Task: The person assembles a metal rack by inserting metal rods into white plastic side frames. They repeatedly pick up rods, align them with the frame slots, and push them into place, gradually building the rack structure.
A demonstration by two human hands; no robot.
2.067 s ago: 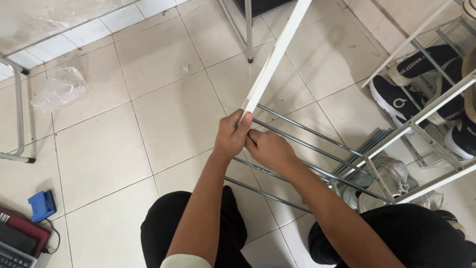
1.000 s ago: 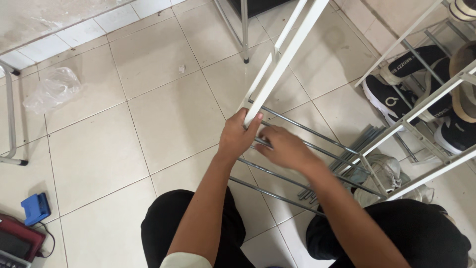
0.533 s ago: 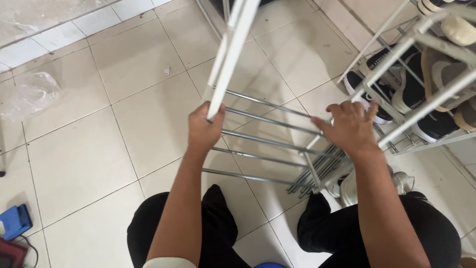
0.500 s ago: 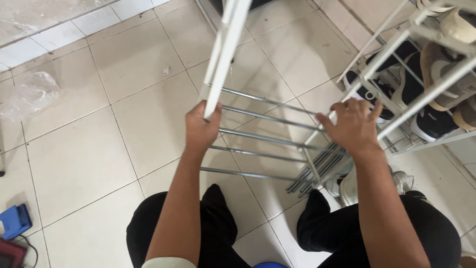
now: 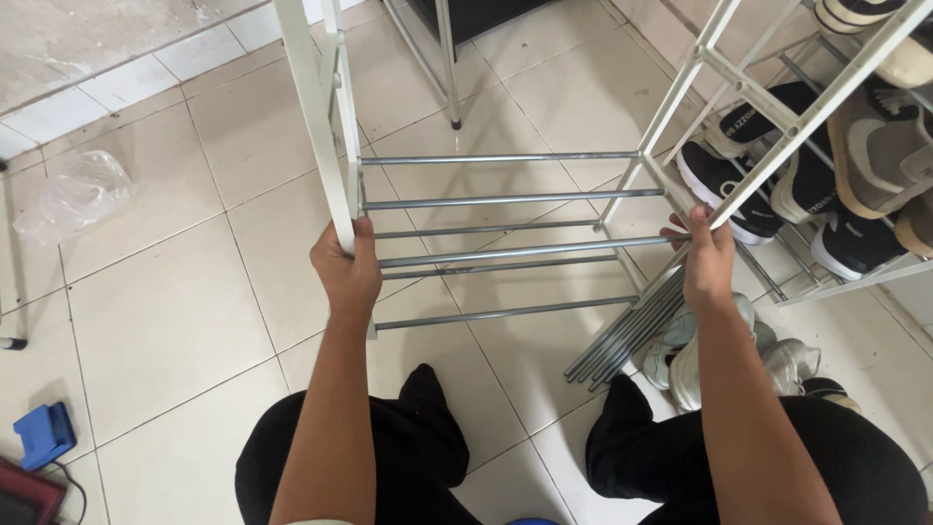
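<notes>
The left hand (image 5: pixel 347 275) has its grip clenched around the lower end of a white side frame (image 5: pixel 313 107), a flat white bar that runs up and away to the top edge of the view. The right hand (image 5: pixel 708 261) closes its grip on the slanted white bar of the opposite side frame (image 5: pixel 680 92), fingers wrapped round it near its lower end. Between the two hands span several grey metal rods (image 5: pixel 505 199), roughly level and parallel, joining one white frame to the other, so the rack hangs off the floor in front of the person's knees.

Just below the right hand, a bundle of loose metal rods (image 5: pixel 627 331) lies on the tiled floor (image 5: pixel 165 292), beside a pair of pale sneakers (image 5: pixel 695 355). To the right stands a second white rack holding black-and-white shoes (image 5: pixel 748 146). Far left, a crumpled clear plastic bag (image 5: pixel 73 194) lies on the tiles, and a small blue object (image 5: pixel 44 435) sits near the lower left corner.
</notes>
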